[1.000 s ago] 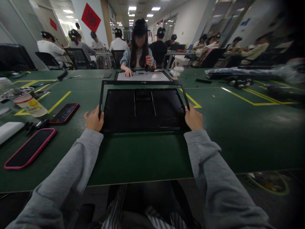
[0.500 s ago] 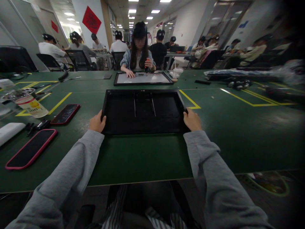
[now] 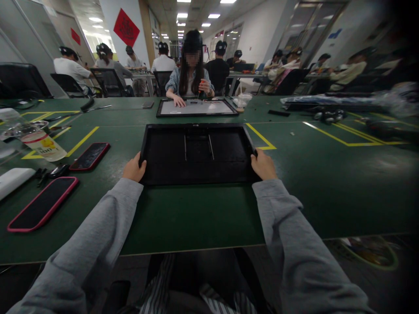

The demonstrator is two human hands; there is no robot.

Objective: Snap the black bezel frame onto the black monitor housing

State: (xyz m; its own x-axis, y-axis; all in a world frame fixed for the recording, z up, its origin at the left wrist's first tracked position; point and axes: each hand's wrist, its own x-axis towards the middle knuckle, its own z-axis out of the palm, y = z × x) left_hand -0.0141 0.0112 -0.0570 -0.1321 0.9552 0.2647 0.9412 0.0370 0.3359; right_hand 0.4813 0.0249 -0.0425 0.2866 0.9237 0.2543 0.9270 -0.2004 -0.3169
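A black rectangular monitor back cover (image 3: 163,150) lies in front of me on the green table (image 3: 196,218), its hollow inside facing up. Two thin metal strips run down its middle part. My left hand (image 3: 134,168) grips its left edge, thumb on top of the rim. On the opposite edge, my right hand (image 3: 263,165) holds the rim in the same way. The fingers under both edges are hidden.
Across the table a person works on a panel (image 3: 203,107) with an orange-handled tool. To my left lie two phones (image 3: 44,204), a white device (image 3: 15,181) and a drink cup (image 3: 46,144). A plastic cup (image 3: 242,101) stands beside the panel; wrapped items (image 3: 327,100) lie far right.
The cover and both my hands stay almost where they were, with only a tiny shift. The person opposite keeps nearly the same pose.
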